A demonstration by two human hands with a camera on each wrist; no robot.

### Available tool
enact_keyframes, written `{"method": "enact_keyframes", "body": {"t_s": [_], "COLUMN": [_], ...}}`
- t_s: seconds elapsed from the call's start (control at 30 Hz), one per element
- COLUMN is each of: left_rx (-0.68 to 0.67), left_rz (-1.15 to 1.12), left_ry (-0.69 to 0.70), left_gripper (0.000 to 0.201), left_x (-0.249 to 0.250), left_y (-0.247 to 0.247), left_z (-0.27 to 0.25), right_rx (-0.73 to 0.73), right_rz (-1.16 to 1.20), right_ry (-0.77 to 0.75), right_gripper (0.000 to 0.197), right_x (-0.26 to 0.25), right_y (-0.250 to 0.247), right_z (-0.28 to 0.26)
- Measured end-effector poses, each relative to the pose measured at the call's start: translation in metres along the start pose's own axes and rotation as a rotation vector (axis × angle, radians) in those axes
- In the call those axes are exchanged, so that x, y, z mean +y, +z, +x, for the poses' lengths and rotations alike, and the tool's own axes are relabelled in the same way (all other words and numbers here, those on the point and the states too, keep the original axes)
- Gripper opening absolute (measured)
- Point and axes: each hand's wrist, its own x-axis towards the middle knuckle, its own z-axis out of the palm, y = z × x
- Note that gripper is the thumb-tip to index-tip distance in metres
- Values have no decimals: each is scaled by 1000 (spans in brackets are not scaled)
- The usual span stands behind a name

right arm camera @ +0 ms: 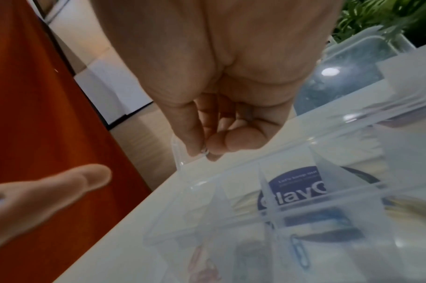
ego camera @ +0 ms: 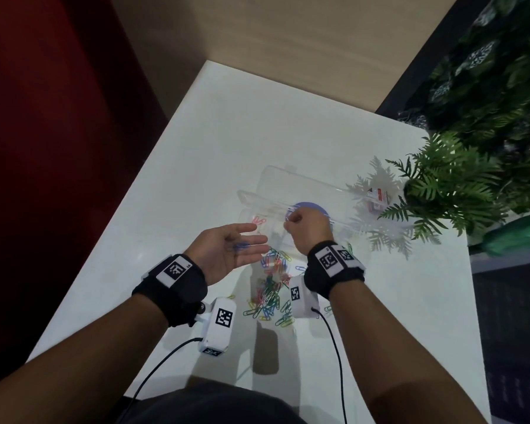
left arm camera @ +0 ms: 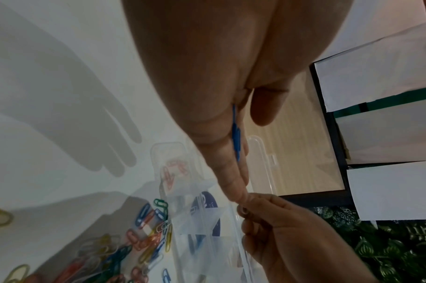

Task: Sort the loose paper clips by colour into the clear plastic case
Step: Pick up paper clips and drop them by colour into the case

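Observation:
A heap of coloured paper clips (ego camera: 270, 289) lies on the white table (ego camera: 196, 142) between my wrists. Just beyond it stands the clear plastic case (ego camera: 251, 194), lid swung back. Red clips (ego camera: 259, 221) fill its left compartment, and a blue clip (right arm camera: 299, 250) lies in a nearer one. My left hand (ego camera: 251, 243) hovers palm up beside the case, fingers straight, carrying blue clips (ego camera: 240, 246). The right hand (ego camera: 291, 221) is curled above the case's middle, thumb and forefinger pinching a small pale clip (right arm camera: 205, 152).
A potted fern (ego camera: 447, 185) and a small clear box with a red label (ego camera: 377, 197) stand right of the case. A round blue sticker (ego camera: 306, 206) shows through the case. The table's left edge drops off beside my left forearm.

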Motion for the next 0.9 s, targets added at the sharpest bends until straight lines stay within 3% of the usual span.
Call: {"method": "enact_keyframes", "body": {"t_s": [0.1,0.17,0.27,0.37,0.7,0.83,0.9], "left_rx": [5,7,-8,-19,-44,-91,-112], "left_rz": [-18,-23,-17,48,131,132,139], "left_ry": [-12,-19,-23,-54,-87,-96,-84], "left_gripper": [42,49,62,73,75,74,71], "left_x": [1,2,0,-3,-12,-15,-18], "left_y": [2,4,5,8,23,34,35], "left_z": [3,5,10,13,16,16,17], "right_rx": [9,51,-93,-174,-128,-118,-108], "right_rz": [-23,4,-1,-129,-285,-240,-108], "right_ry": [-5,-142,-370,-482,-561,-547,-478], "right_gripper": [24,23,17,13,23,21,21], "right_x": [-2,-11,-30,-37,-22,-14,-9], "right_y": [0,-4,-2,13,17,8,4], "right_z": [1,-14,-48,-65,-72,-71,-70]}}
